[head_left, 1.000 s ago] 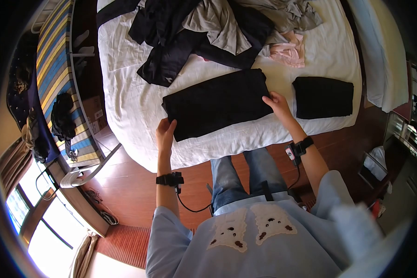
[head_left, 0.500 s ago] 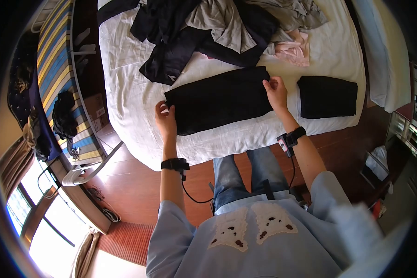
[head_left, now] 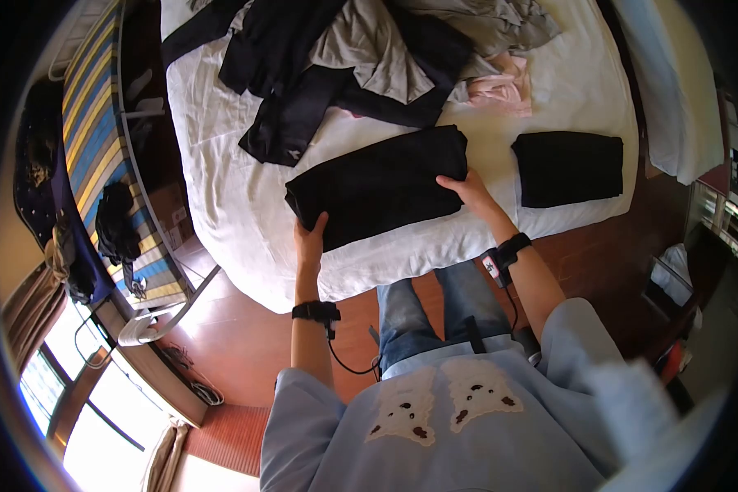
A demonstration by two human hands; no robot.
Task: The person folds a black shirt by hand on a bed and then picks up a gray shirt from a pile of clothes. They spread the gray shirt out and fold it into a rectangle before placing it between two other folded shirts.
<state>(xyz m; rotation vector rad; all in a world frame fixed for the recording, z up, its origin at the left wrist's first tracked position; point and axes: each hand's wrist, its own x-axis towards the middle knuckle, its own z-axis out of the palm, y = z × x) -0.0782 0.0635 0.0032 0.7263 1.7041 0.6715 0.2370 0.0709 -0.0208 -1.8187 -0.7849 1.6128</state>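
Observation:
A folded black garment (head_left: 381, 184) lies as a long rectangle near the front edge of the bed. My left hand (head_left: 308, 239) grips its near left corner, thumb on top and fingers hidden under the cloth. At the right end, my right hand (head_left: 469, 192) holds the edge the same way, with its thumb pressed on the fabric. Farther right is a second folded black garment (head_left: 569, 170), a smaller, flat rectangle that neither hand touches.
Beyond the garment, black clothes (head_left: 283, 49), grey cloth (head_left: 369, 53) and a pink piece (head_left: 504, 86) lie heaped on the white bed (head_left: 213, 164). A striped ironing-board-like surface (head_left: 98, 148) stands left, with black cloth (head_left: 116, 221) on it.
Both hands have shifted from the ends of the black garment toward its near side, thumbs now on top. Its left end has come slightly nearer me.

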